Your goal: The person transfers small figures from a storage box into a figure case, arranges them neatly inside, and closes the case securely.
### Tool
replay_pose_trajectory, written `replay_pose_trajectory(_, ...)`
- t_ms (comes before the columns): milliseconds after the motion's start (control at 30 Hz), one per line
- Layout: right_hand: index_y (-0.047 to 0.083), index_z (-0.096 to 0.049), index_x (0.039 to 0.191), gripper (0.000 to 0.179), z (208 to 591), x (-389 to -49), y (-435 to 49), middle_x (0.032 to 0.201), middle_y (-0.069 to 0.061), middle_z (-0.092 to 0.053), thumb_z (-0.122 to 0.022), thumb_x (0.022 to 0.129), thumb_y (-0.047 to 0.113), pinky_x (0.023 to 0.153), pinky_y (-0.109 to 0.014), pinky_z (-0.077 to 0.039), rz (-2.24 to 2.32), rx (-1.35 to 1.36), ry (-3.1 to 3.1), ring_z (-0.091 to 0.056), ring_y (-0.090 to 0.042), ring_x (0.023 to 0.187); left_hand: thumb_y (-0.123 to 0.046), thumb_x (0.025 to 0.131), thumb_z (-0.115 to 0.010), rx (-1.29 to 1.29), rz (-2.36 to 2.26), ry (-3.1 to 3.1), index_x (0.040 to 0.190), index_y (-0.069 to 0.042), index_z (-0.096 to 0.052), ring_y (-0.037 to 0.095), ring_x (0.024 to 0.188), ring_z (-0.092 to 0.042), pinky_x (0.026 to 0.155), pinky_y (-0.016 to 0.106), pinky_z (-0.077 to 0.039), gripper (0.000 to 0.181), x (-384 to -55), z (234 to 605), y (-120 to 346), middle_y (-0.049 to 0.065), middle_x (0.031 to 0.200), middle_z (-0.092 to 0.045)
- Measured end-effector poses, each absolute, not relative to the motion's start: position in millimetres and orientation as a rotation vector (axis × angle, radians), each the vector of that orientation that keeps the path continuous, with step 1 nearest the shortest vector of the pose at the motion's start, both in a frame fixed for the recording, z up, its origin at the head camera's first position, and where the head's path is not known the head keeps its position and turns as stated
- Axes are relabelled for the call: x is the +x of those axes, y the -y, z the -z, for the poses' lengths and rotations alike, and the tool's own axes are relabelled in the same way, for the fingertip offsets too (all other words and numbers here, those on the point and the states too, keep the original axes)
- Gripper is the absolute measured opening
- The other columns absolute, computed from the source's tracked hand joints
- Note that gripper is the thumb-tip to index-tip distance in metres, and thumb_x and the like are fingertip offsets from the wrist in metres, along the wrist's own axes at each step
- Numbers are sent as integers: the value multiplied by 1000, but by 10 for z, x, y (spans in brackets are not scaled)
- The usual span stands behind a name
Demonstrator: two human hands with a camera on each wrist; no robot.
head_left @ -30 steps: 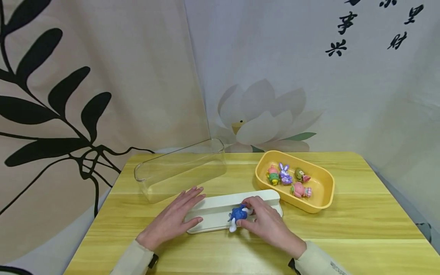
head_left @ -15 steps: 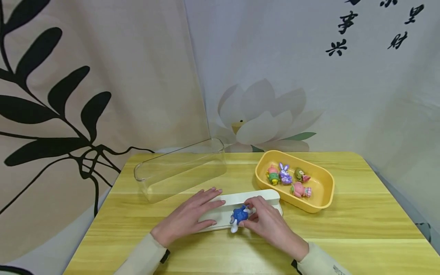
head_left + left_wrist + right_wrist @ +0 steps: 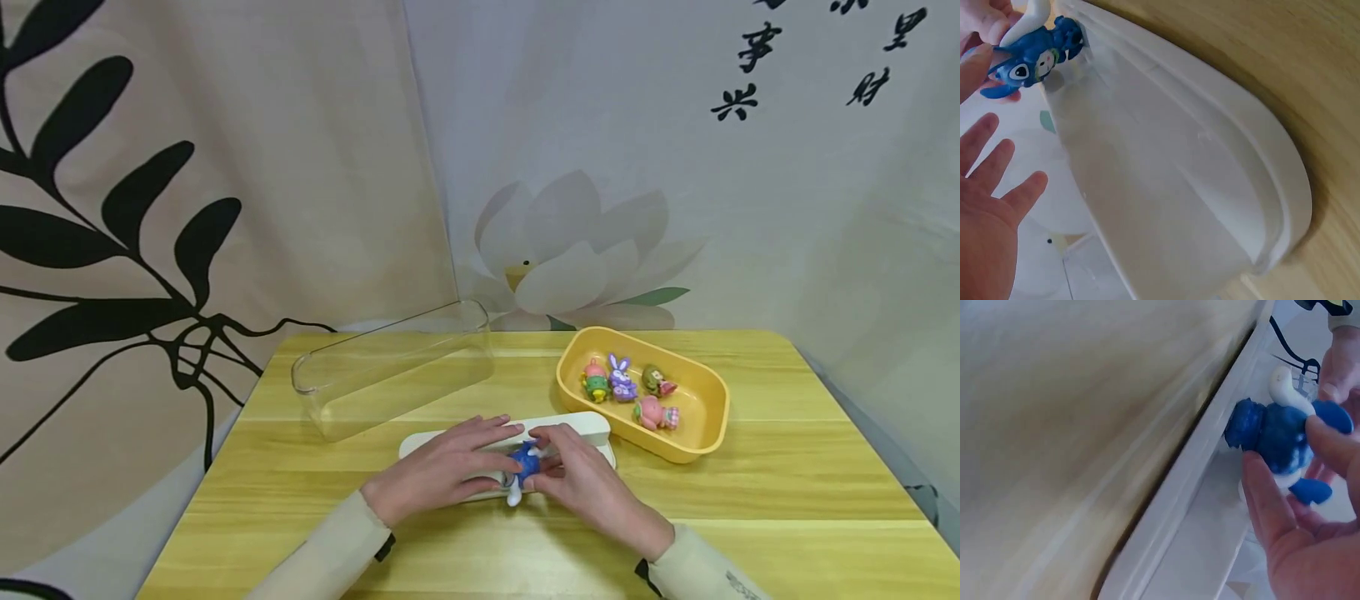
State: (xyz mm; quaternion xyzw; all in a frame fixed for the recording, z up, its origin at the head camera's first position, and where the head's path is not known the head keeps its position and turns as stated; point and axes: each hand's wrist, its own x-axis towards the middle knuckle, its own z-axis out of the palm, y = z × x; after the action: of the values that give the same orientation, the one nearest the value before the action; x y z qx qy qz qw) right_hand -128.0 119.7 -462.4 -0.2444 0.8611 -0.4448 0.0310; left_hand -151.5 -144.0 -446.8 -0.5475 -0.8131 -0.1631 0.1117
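I judge a topple likeliest: were the right hand [image 3: 590, 485] to let go of the blue toy [image 3: 527, 468] off balance, its feet could slip over the near edge of the white tray [image 3: 592, 426]; a nudge from the left hand [image 3: 442, 467] could turn it. At lower centre of the frame, the toy sits pinched between the right hand's thumb and fingers; the left hand, fingers mostly straight, reaches to its left side. I cannot tell whether its feet touch the tray.
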Motion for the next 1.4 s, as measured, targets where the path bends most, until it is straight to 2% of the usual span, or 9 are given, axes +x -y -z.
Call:
replay_pose_trajectory(167,8,-60,135,51,4540,-1299,-1331,125,-7,-63,-83,90,20,77,-34,-64,1331,-674,-2732,-71,-20,95,-26,90,-81,-1629,497,2384,113,-22,-76,28,145,-46,120,42,-40,24,-1531,4463,1380,6,149,-58)
replay_pose_trajectory(367,11,-67,127,37,4489,-1359,-1442,118,-3,-65,-79,93,20,79,-39,-63,1224,-594,-2920,-67,-19,95,-25,88,-83,-1617,508,2411,104,-20,-76,29,146,-44,121,41,-38,18,-1504,4448,1344,6,152,-56)
replay_pose_trajectory(500,11,-70,124,33,4519,-1397,-1479,123,-5,-65,-78,93,19,92,-46,-58,1116,-648,-3044,-63,-25,110,-27,88,-83,-1623,487,2421,100,-18,-77,29,148,-42,121,44,-39,16,-1464,4423,1330,7,154,-54)
replay_pose_trajectory(667,9,-72,125,34,4580,-1458,-1517,138,-12,-64,-79,92,18,105,-55,-51,908,-804,-3122,-57,-34,128,-31,92,-78,-1610,439,2434,101,-20,-75,21,146,-45,119,46,-41,15,-1427,4390,1325,3,152,-56)
replay_pose_trajectory(800,11,-73,126,35,4618,-1492,-1542,140,-11,-64,-79,93,19,111,-56,-47,734,-943,-3116,-56,-37,133,-31,96,-74,-1613,467,2388,111,-16,-72,18,136,-57,114,43,-48,21,-1424,4397,1324,-1,138,-67)
replay_pose_trajectory(967,11,-73,128,36,4636,-1496,-1565,139,-11,-66,-79,93,16,112,-53,-47,603,-1074,-3114,-59,-37,131,-32,95,-75,-1533,499,2403,118,-16,-71,10,114,-69,104,33,-55,28,-1402,4371,1323,-7,119,-75)
replay_pose_trajectory(1067,11,-74,127,36,4631,-1492,-1575,139,-11,-66,-79,92,14,112,-53,-47,586,-1105,-3116,-60,-36,130,-33,94,-75,-1477,461,2452,114,-17,-70,4,105,-70,104,37,-56,26,-1366,4303,1333,-10,115,-76)
replay_pose_trajectory(1200,11,-75,126,36,4624,-1492,-1580,138,-11,-67,-80,91,14,111,-52,-48,591,-1122,-3126,-61,-35,129,-33,94,-74,-1401,394,2526,110,-18,-69,2,100,-72,110,46,-51,22,-1314,4180,1360,-12,107,-77)
replay_pose_trajectory(1400,10,-74,127,38,4639,-1482,-1589,139,-12,-66,-80,90,13,111,-53,-48,610,-1122,-3125,-60,-37,130,-32,96,-73,-1242,316,2697,103,-19,-67,0,78,-71,114,53,-46,16,-1235,3968,1422,-15,85,-75)
